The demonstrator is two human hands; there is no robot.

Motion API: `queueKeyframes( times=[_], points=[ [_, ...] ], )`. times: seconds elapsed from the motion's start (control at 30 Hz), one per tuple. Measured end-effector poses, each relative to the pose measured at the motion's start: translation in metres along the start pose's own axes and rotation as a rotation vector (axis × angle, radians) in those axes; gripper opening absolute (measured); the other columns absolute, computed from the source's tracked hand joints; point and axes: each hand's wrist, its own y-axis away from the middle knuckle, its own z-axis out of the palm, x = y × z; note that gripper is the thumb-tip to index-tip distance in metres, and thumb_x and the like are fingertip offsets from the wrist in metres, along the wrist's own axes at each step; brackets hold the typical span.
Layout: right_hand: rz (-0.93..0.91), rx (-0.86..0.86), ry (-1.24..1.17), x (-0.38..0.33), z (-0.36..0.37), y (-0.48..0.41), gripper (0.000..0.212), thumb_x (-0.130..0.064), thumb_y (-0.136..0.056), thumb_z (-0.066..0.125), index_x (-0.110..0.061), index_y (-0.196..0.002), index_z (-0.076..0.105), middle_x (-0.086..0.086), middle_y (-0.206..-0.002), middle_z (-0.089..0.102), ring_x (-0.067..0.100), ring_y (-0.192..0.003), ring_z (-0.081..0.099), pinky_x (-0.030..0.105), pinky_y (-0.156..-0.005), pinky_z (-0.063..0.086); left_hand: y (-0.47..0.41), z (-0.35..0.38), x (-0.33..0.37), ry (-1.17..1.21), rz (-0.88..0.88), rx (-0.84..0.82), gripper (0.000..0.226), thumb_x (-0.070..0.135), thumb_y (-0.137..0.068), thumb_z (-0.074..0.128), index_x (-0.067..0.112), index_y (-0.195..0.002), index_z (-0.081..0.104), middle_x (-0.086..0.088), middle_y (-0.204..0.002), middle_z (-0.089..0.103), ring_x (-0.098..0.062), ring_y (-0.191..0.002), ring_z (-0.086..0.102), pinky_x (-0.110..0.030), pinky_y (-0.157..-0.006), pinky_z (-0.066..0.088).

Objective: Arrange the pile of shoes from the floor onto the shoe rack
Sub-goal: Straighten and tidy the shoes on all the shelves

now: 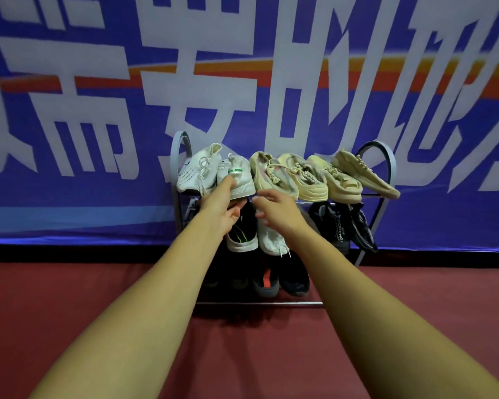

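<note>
The left hand (221, 207) gripped the near end of the white shoe with a green stripe (241, 180). This shoe was on the top shelf of the shoe rack (386, 156), between a white laced sneaker (195, 168) and a row of four cream shoes (314, 180). The right hand (275, 210) hung just beside it, in front of the middle shelf, with its fingers loosely spread and holding nothing.

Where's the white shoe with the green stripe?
Head view: the white shoe sits on the top tier of the shoe rack, second from left, between a laced sneaker and a beige shoe; left hand grips it.
</note>
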Motion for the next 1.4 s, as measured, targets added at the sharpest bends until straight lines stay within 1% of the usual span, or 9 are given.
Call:
queueKeyframes(
  times=[0.23,0.37,0.5,0.6,0.83,1.1,1.2,1.33,1.4],
  points=[
    [0.127,-0.054,-0.218,-0.003,0.01,-0.004,0.035,-0.033,-0.096,0.059,-0.02,-0.129,0.063,-0.003,-0.111,0.066,0.012,-0.084,0.063,0.024,-0.065,0.044,0.007,-0.006,-0.003,0.009,0.031,-0.012,0.027,0.014,-0.084,0.067,0.017,-0.111,0.063,-0.007,-0.093,0.071,-0.024,-0.082,0.071,-0.023,-0.054,0.038],
    [0.201,0.083,-0.358,0.001,0.007,-0.007,0.007,-0.023,-0.093,0.06,-0.018,-0.094,0.065,0.0,-0.087,0.064,0.014,-0.07,0.053,0.024,-0.055,0.036,0.003,-0.007,-0.004,-0.022,0.001,-0.019,0.015,0.014,-0.086,0.066,0.02,-0.099,0.06,-0.005,-0.094,0.069,-0.021,-0.081,0.07,-0.02,-0.052,0.034],
    [0.255,0.334,-0.362,0.011,0.002,-0.013,0.014,-0.021,-0.082,0.057,-0.02,-0.071,0.065,0.003,-0.068,0.059,0.024,-0.065,0.051,0.034,-0.059,0.041,-0.004,-0.005,-0.007,-0.023,-0.007,-0.009,0.015,0.014,-0.086,0.067,0.02,-0.097,0.06,-0.005,-0.097,0.068,-0.021,-0.085,0.069,-0.02,-0.053,0.031],
    [0.214,0.334,-0.322,0.016,0.001,-0.016,0.013,-0.029,-0.08,0.059,-0.024,-0.076,0.07,-0.001,-0.07,0.062,0.024,-0.073,0.054,0.038,-0.068,0.043,-0.01,0.0,-0.007,-0.004,0.028,-0.005,0.017,0.014,-0.086,0.069,0.019,-0.1,0.061,-0.005,-0.094,0.068,-0.02,-0.08,0.069,-0.02,-0.054,0.029],
    [0.144,0.09,-0.322,0.015,-0.002,-0.024,0.023,-0.014,-0.093,0.06,-0.02,-0.113,0.07,-0.002,-0.087,0.065,0.01,-0.071,0.056,0.021,-0.057,0.04,-0.02,0.022,-0.008,0.024,0.183,-0.023,0.051,0.021,-0.078,0.073,0.026,-0.127,0.057,-0.004,-0.104,0.067,-0.021,-0.083,0.063,-0.02,-0.05,0.043],
    [0.135,0.137,-0.404,0.004,-0.009,-0.027,0.016,-0.021,-0.094,0.061,-0.012,-0.104,0.068,0.004,-0.082,0.067,0.008,-0.055,0.05,0.016,-0.044,0.036,-0.01,0.014,0.004,0.01,0.084,-0.032,0.025,0.016,-0.076,0.057,0.021,-0.1,0.064,-0.001,-0.096,0.061,-0.02,-0.076,0.055,-0.023,-0.053,0.033],
    [0.095,0.103,-0.491,-0.009,-0.015,-0.023,0.031,-0.037,-0.094,0.066,-0.015,-0.116,0.066,0.008,-0.096,0.068,0.01,-0.069,0.054,0.02,-0.051,0.035,-0.001,-0.005,0.008,0.017,0.043,0.013,0.014,0.019,-0.076,0.048,0.018,-0.082,0.061,-0.001,-0.079,0.059,-0.02,-0.069,0.052,-0.025,-0.057,0.029],
    [0.15,0.045,-0.578,-0.014,-0.021,-0.017,0.016,-0.042,-0.096,0.063,-0.028,-0.104,0.063,0.019,-0.135,0.061,0.029,-0.106,0.068,0.024,-0.056,0.03,0.002,-0.028,0.015,-0.016,0.025,0.01,0.015,0.022,-0.069,0.047,0.018,-0.079,0.056,0.002,-0.076,0.055,-0.019,-0.069,0.05,-0.025,-0.062,0.038],
    [0.165,0.039,-0.66,-0.01,-0.022,-0.014,0.026,-0.041,-0.096,0.063,-0.024,-0.116,0.063,0.016,-0.129,0.067,0.019,-0.079,0.067,0.023,-0.054,0.03,0.005,-0.033,0.019,-0.052,0.021,-0.03,0.017,0.022,-0.065,0.047,0.019,-0.08,0.055,0.003,-0.075,0.054,-0.018,-0.068,0.051,-0.025,-0.061,0.04]
  ],
)
